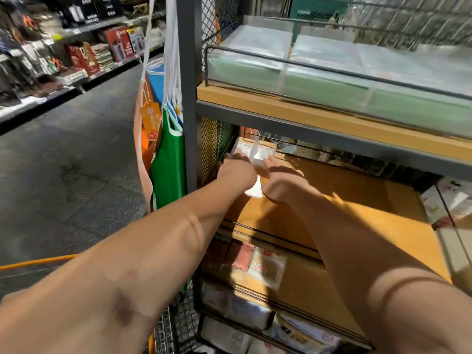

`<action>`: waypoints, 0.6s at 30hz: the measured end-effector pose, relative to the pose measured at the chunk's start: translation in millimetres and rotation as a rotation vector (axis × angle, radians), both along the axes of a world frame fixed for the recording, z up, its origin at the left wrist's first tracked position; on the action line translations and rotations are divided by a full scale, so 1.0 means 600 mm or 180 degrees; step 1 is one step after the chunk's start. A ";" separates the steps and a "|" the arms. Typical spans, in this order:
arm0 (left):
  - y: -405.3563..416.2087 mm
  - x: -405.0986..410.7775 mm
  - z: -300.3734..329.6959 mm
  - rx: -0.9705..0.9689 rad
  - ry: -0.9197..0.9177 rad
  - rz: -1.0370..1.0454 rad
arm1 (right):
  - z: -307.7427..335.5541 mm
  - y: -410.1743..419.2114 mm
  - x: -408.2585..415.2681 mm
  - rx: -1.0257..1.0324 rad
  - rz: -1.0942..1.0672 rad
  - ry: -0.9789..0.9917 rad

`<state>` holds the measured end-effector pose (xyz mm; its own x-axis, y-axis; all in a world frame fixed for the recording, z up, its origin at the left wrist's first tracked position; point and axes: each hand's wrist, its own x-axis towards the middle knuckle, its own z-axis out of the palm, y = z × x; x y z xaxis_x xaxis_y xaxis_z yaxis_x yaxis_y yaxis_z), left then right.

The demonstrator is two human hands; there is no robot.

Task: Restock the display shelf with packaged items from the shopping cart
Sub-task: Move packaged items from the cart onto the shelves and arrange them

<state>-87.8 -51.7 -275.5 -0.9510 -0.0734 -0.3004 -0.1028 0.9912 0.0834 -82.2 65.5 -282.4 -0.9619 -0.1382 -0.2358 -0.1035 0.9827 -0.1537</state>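
Two packages [255, 152] lie side by side at the back-left of the middle shelf [357, 200], hands before them.

a wooden middle shelf [357, 200] in a dark metal frame carries two packaged items [252, 150] side by side at its back left corner, with clear plastic packs [319, 60] on the shelf above and more packages [265, 269] on the shelf below.

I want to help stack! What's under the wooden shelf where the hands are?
Under the wooden shelf is another shelf holding blurry packaged items. More packets sit lower. The arms cover the rest.
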 end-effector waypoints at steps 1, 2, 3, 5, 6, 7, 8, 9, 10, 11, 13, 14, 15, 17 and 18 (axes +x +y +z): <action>0.001 -0.002 -0.001 -0.0038 0.0001 -0.0025 | -0.001 -0.001 -0.001 0.0002 -0.0010 0.0001; 0.002 -0.004 -0.002 -0.0064 -0.0014 -0.0052 | -0.002 -0.002 -0.001 0.0001 -0.0028 0.0023; 0.002 -0.006 -0.004 -0.0045 -0.0046 -0.0064 | -0.002 -0.003 -0.001 0.0032 -0.0036 0.0059; 0.000 -0.010 -0.011 0.0045 -0.0126 -0.0004 | -0.003 -0.006 0.004 0.0076 -0.0063 0.0148; -0.001 -0.011 -0.014 0.0124 -0.0127 0.0065 | -0.003 -0.008 0.007 0.0101 -0.0070 0.0196; -0.003 -0.010 -0.014 0.0196 -0.0109 0.0118 | -0.002 -0.009 0.009 0.0127 -0.0051 0.0229; -0.004 -0.006 -0.012 0.0271 -0.0054 0.0134 | -0.002 -0.010 0.011 0.0123 -0.0022 0.0264; -0.004 -0.001 -0.009 0.0345 0.0019 0.0117 | -0.001 -0.012 0.013 0.0097 -0.0002 0.0313; -0.005 0.004 -0.004 0.0404 0.0126 0.0098 | 0.000 -0.014 0.016 0.0065 -0.0002 0.0356; -0.008 0.012 0.004 0.0510 0.0263 0.0071 | 0.003 -0.016 0.022 0.0046 -0.0039 0.0394; -0.018 0.036 0.015 0.0956 0.0623 0.0035 | 0.012 -0.019 0.040 -0.0142 -0.0185 0.0453; -0.024 0.054 0.018 0.1343 0.0800 0.0013 | 0.019 -0.020 0.053 -0.0319 -0.0258 0.0558; -0.034 0.077 0.021 0.1774 0.0946 -0.0037 | 0.023 -0.022 0.069 -0.0545 -0.0326 0.0717; -0.062 0.133 0.034 0.2514 0.1088 -0.0141 | 0.031 -0.032 0.112 -0.1040 -0.0320 0.1002; -0.084 0.166 0.035 0.2761 0.1053 -0.0146 | 0.028 -0.046 0.142 -0.1294 -0.0293 0.1058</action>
<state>12.0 -102.0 -254.3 -0.9945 0.0897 0.0546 0.0963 0.5707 0.8155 3.1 38.0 -265.4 -0.9881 -0.0663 0.1387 -0.1275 0.8579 -0.4977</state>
